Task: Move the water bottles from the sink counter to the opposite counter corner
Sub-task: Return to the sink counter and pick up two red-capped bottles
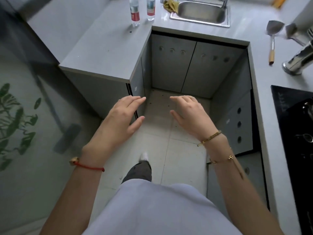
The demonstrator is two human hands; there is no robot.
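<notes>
Water bottles (142, 10) upright on counter (105, 48) beside sink (201, 11), left hand (118, 119), right hand (191, 114), each grip released, empty

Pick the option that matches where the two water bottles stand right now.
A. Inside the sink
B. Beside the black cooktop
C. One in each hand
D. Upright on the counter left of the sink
D: both water bottles stand upright on the counter left of the sink, while the left hand and right hand are empty.
</notes>
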